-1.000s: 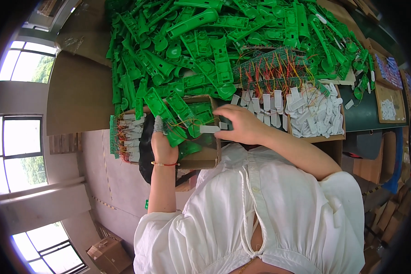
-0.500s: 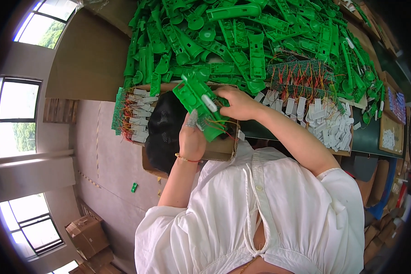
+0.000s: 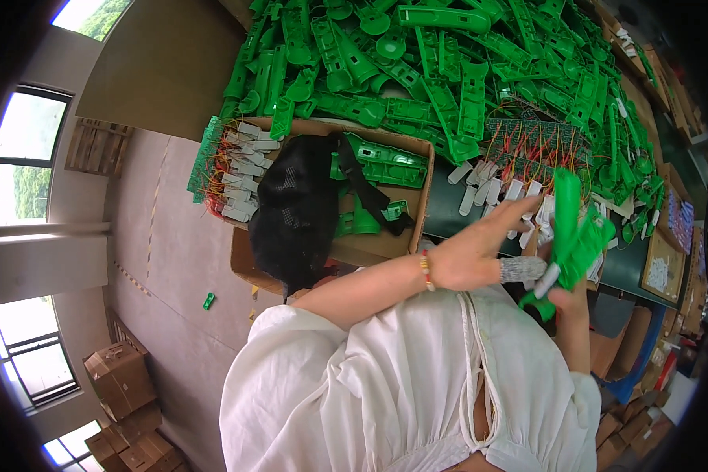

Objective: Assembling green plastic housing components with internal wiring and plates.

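My right hand (image 3: 572, 305) grips green plastic housings (image 3: 578, 244) at the right, in front of my body. They are smeared by motion, and a small white part (image 3: 548, 278) shows at their lower end. My left hand (image 3: 473, 250) reaches across to them, fingers stretched out and apart. Its thumb, in a grey knitted finger sleeve (image 3: 522, 269), points at the housings; whether it touches them I cannot tell. Behind the hands lie white plastic pieces (image 3: 492, 191) joined by red and yellow wires to green circuit boards (image 3: 539, 135).
A cardboard box (image 3: 424, 185) at the centre holds green housings (image 3: 385, 163), with a black mesh bag (image 3: 297, 208) over its left side. Beyond is a big heap of green housings (image 3: 472, 94). More wired boards (image 3: 204, 161) hang left of the box. Stacked cartons (image 3: 119, 377) stand on the floor.
Both hands have moved right with the green housings, from over the box to beside the white pieces. My left hand no longer wraps round them; its fingers are stretched out. The view has shifted slightly.
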Available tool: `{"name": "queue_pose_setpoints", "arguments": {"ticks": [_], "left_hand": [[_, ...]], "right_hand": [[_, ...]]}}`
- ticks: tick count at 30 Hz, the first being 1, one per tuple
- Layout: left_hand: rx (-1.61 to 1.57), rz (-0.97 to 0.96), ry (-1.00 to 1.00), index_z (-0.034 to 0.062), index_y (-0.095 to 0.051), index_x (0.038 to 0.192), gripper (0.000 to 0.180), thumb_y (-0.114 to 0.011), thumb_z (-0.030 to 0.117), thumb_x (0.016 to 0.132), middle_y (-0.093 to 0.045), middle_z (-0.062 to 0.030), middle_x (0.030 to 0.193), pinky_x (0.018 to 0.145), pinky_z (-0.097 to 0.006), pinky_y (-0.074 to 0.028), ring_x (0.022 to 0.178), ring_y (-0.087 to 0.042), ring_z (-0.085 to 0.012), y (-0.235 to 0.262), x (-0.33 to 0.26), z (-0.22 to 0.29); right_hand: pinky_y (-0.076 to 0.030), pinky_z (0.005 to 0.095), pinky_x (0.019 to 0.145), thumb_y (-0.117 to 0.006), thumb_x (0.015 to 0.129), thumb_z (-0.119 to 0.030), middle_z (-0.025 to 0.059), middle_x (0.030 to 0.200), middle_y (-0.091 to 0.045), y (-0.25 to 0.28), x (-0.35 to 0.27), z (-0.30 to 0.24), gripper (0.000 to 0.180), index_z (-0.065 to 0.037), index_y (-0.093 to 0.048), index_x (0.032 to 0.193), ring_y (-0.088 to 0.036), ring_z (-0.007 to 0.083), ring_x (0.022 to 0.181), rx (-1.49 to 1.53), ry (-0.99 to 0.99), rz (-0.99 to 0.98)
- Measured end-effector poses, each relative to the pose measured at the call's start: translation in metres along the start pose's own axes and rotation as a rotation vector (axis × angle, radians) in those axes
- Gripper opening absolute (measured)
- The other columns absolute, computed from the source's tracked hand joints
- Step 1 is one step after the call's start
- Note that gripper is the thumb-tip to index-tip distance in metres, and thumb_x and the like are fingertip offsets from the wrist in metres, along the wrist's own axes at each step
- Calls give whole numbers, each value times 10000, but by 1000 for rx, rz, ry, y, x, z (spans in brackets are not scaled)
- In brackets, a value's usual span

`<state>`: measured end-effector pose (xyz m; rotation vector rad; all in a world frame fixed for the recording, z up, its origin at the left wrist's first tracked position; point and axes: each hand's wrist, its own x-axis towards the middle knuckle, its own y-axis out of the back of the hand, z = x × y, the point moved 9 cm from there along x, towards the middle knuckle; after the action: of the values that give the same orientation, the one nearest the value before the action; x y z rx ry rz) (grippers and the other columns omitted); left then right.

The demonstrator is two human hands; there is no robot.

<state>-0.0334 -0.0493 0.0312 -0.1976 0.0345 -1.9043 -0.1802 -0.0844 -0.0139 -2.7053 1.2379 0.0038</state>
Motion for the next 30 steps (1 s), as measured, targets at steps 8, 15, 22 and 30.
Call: {"name": "queue_pose_setpoints", "arguments": {"ticks": [8, 15, 22, 30], "left_hand": [[1875, 255, 422, 98, -612, 936, 253, -631, 154, 690, -591, -63, 937, 730, -353, -440, 882, -569, -208, 161, -50, -35], [1994, 197, 456, 150, -625, 908, 159, -592, 138, 753, -630, -37, 831, 798, -403, -395, 839, -603, -194, 174, -49, -36], [161, 617, 13, 8, -431, 1232, 399, -485, 252, 921, -599, -97, 983, 804, -397, -492, 920, -597, -238, 187, -44, 24], [-1269, 1, -112, -23, -295, 1345, 588, -359, 367, 909, -509, -108, 858, 479, -288, -413, 573, -455, -180, 80, 3, 26]], "right_hand": [[-436, 288, 724, -748, 517, -204, 58, 948, -538, 146, -173, 61, 693, -30, -513, 1145, -525, 158, 830, -397, -457, 265], [-412, 407, 916, -748, 490, -54, 171, 1131, -553, 207, -213, 181, 797, -79, -483, 1241, -506, 354, 1079, -999, -567, 250], [-432, 390, 880, -791, 557, -212, 168, 1080, -567, 224, -197, 211, 723, -73, -503, 1205, -529, 332, 1035, -1285, -725, 214], [-471, 379, 800, -730, 669, -199, 162, 1032, -587, 76, -83, 85, 489, -41, -554, 1097, -578, 300, 937, -1376, -268, -55]]}}
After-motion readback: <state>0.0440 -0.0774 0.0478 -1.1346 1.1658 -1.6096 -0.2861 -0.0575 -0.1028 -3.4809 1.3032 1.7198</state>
